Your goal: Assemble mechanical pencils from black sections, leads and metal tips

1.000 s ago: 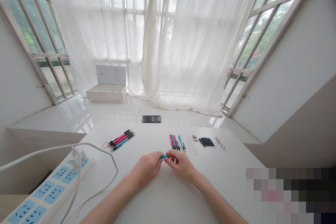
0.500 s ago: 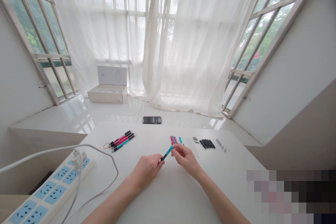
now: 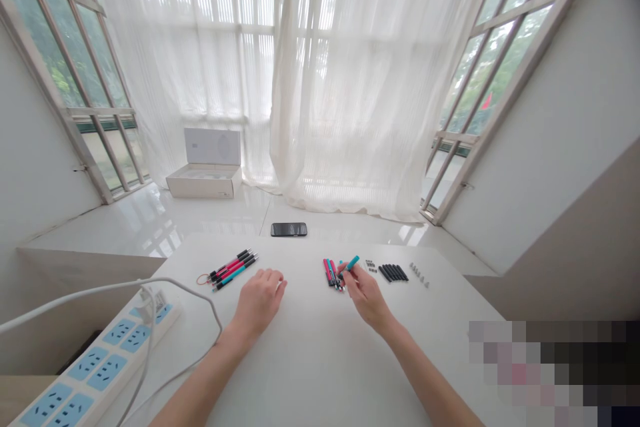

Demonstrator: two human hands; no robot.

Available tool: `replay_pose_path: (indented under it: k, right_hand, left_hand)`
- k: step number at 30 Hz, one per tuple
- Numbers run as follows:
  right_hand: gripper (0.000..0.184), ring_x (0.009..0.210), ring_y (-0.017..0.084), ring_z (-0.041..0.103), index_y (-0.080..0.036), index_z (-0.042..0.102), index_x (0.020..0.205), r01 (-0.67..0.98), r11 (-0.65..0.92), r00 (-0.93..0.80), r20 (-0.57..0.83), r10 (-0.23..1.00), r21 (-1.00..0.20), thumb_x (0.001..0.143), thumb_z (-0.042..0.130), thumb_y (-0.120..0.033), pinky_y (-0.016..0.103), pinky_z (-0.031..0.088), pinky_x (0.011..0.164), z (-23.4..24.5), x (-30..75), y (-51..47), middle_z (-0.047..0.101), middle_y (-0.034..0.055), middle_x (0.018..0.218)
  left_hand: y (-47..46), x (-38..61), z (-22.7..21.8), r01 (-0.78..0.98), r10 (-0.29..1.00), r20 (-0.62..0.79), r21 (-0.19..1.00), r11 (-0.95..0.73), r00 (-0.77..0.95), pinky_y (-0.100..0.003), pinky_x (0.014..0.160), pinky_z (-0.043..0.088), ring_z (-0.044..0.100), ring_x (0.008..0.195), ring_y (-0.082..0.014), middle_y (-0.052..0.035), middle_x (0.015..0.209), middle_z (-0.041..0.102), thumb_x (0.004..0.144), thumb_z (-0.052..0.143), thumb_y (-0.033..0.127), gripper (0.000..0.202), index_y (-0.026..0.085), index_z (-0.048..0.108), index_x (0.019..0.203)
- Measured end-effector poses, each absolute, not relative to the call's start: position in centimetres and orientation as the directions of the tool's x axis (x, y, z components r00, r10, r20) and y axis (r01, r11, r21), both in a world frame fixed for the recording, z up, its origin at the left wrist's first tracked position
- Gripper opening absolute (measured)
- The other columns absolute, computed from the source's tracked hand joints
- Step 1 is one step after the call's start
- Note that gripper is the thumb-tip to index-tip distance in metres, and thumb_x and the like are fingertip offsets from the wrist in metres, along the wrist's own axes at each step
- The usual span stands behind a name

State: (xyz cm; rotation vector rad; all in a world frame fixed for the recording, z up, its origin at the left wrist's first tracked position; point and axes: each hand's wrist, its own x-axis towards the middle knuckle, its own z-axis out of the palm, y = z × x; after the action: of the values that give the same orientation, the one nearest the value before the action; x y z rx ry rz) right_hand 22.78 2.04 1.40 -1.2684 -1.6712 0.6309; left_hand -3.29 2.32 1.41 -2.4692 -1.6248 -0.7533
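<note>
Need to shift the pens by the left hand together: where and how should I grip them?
Pinch the pens across their middles from above, thumb on the near side, fingers on the far one. They lie flat, side by side, slanting from near-left to far-right, so a squeeze across the row would likely gather them. The left hand, open on the table, is closest.

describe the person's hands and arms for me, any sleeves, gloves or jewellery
The left hand and the right hand are bare, with no gloves and no rings that show at this size. Both forearms are uncovered right down to the lower edge of the picture: no sleeves, watch, bracelet or markings are in view.
</note>
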Motion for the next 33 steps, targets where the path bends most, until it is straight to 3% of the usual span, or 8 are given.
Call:
replay_pose_path:
  k: [3,5,8,15,22,33]
  right_hand:
    - [0.037,0.076,0.021,0.06,-0.016,0.061,0.097,0.715,0.335,0.023,0.501,0.865,-0.613,0.093,0.038,-0.044,0.034,0.047,0.072,1.0,25.3,3.0,0.066,0.0113,0.087]
    - [0.037,0.074,0.022,0.06,-0.015,0.063,0.097,0.813,0.261,0.056,0.517,0.854,-0.52,0.093,0.039,-0.042,0.035,0.046,0.074,0.5,26.4,3.4,0.067,0.0126,0.088]
    - [0.032,0.07,0.021,0.061,-0.015,0.066,0.094,0.879,0.153,0.077,0.452,0.889,-0.452,0.092,0.042,-0.036,0.032,0.044,0.071,0.0,26.8,3.6,0.068,0.0108,0.084]
    - [0.025,0.071,0.019,0.062,-0.018,0.065,0.077,0.957,0.048,0.05,0.328,0.943,-0.285,0.091,0.046,-0.028,0.027,0.037,0.063,0.2,25.5,3.5,0.068,0.0079,0.075]
    - [0.025,0.068,0.018,0.061,-0.019,0.063,0.073,0.963,0.019,0.07,0.32,0.945,-0.269,0.091,0.047,-0.027,0.026,0.033,0.058,0.1,25.5,3.5,0.068,0.0065,0.072]
    - [0.031,0.066,0.017,0.059,-0.021,0.061,0.068,0.967,0.022,0.054,0.29,0.955,-0.254,0.091,0.044,-0.033,0.026,0.029,0.055,0.2,24.9,3.0,0.066,0.0039,0.067]
  left_hand:
    - [3.4,-5.5,1.8,0.965,0.89,0.428,0.129,-0.229,0.155,-0.035,0.082,0.042,0.057,0.096,-0.0247,-0.0077,0.101,0.065,0.09,0.049,0.022,0.014,0.018,0.06,0.097]
    - [3.8,-6.5,1.8,0.987,0.913,0.402,0.106,-0.124,0.072,-0.039,0.086,0.04,0.055,0.102,-0.0265,-0.0092,0.107,0.064,0.09,0.049,0.022,0.018,0.018,0.06,0.103]
    - [4.0,-7.2,1.6,0.995,0.937,0.348,0.086,-0.056,0.022,-0.041,0.087,0.039,0.054,0.104,-0.0284,-0.0111,0.109,0.063,0.089,0.048,0.022,0.021,0.017,0.06,0.105]
    - [4.3,-7.2,1.5,0.989,0.954,0.298,0.136,-0.064,0.021,-0.039,0.088,0.038,0.054,0.105,-0.0272,-0.0103,0.107,0.064,0.089,0.047,0.021,0.022,0.018,0.061,0.105]
    - [4.5,-7.7,1.2,0.991,0.953,0.302,0.121,-0.05,0.011,-0.038,0.088,0.04,0.055,0.104,-0.0271,-0.0115,0.11,0.062,0.088,0.048,0.021,0.023,0.017,0.059,0.108]
    - [5.1,-8.3,0.8,0.993,0.958,0.287,0.114,-0.042,0.007,-0.037,0.084,0.043,0.061,0.093,-0.0267,-0.013,0.097,0.065,0.09,0.046,0.02,0.019,0.012,0.061,0.099]
